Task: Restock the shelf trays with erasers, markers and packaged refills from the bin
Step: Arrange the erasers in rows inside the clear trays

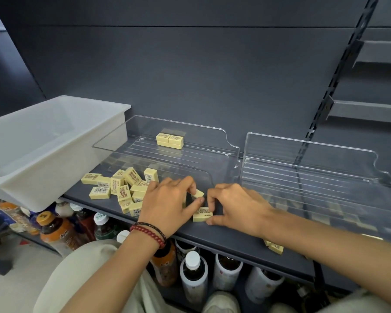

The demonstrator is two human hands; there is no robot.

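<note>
Yellow eraser (pixel 198 193) pinched by left hand (pixel 169 199), second eraser (pixel 202 214) by right hand (pixel 235 206); gathering stage. Next: lifting both into tray (pixel 203 152).

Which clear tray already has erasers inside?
The left tray, beside the white bin: stacked erasers sit at its back. The right tray shows none.

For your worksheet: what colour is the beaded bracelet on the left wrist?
The beaded bracelet is dark red; head view shows it.

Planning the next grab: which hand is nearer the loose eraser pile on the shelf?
Left. The left hand sits right beside the pile; the right hand lies farther right, beyond the left hand.
</note>
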